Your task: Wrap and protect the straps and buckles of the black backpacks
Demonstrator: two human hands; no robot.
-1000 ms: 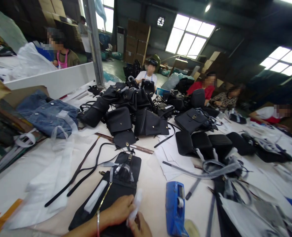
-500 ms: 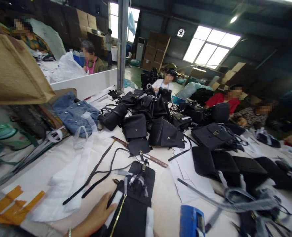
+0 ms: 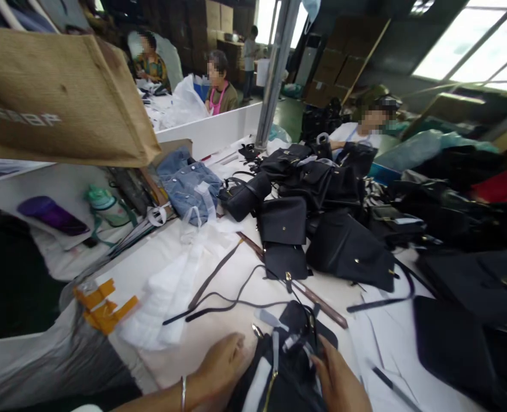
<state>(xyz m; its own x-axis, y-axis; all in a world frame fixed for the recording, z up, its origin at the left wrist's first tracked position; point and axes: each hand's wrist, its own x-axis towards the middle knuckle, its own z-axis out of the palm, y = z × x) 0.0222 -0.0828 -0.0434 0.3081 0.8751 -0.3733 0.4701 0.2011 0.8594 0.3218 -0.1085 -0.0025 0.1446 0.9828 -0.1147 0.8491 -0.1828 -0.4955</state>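
A small black backpack (image 3: pixel 294 366) with a gold zipper and clear wrapped strips lies at the bottom centre of the head view. Its thin black straps trail left over the table. My right hand (image 3: pixel 341 375) grips the bag's right side, thumb on top near the flap. Beside the left edge, my left hand (image 3: pixel 225 360) has its fingers curled together; whatever they may hold is hidden. Just beyond stands another black bag (image 3: pixel 283 229) with a gold clasp.
A heap of black bags (image 3: pixel 322 177) fills the table's far side. Denim cloth (image 3: pixel 189 183), white wrapping (image 3: pixel 165 303) and orange tape (image 3: pixel 105 306) lie left. White paper sheets (image 3: pixel 377 337) are at right. A metal post (image 3: pixel 274 74) rises behind; several people sit beyond.
The view has swung left. My right hand has come into view on the bag's right side. My left hand has moved off the bag's front to its left edge, fingers now curled.
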